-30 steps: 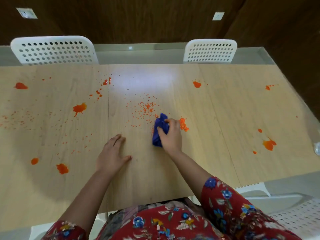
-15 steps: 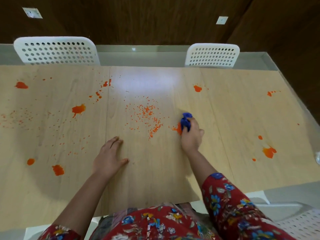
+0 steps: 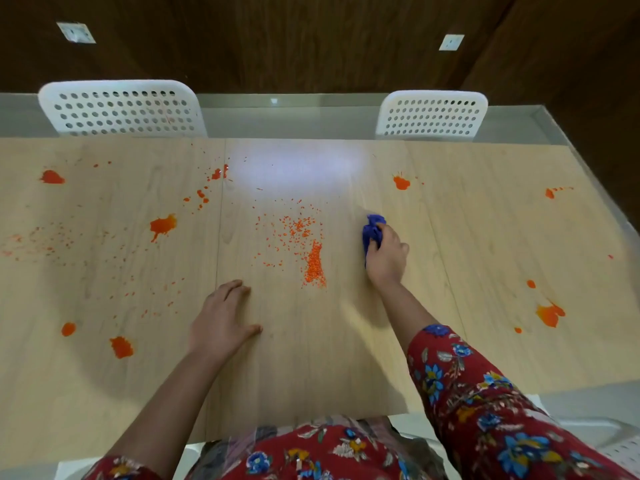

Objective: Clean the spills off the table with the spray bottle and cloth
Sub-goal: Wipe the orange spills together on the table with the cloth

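Observation:
My right hand (image 3: 386, 259) grips a bunched blue cloth (image 3: 372, 231) and holds it down on the light wooden table (image 3: 329, 358), right of centre. Just left of the cloth lies a heap of orange crumbs (image 3: 314, 265) with finer specks scattered above it. My left hand (image 3: 221, 323) rests flat on the table, fingers straight, nearer to me and left of the heap. Orange blots mark the table: one at mid left (image 3: 162, 225), one at far right (image 3: 550, 314), one at the back (image 3: 401, 183). No spray bottle is in view.
Two white perforated chairs, one at the back left (image 3: 121, 109) and one at the back right (image 3: 431, 114), stand behind the table's far edge. More orange spots sit at the near left (image 3: 121, 347) and the far left corner (image 3: 52, 177). A dark wooden wall rises behind.
My right hand has swept the cloth to the right, away from the crumbs, which now lie gathered in a narrow heap. My left hand has stayed put.

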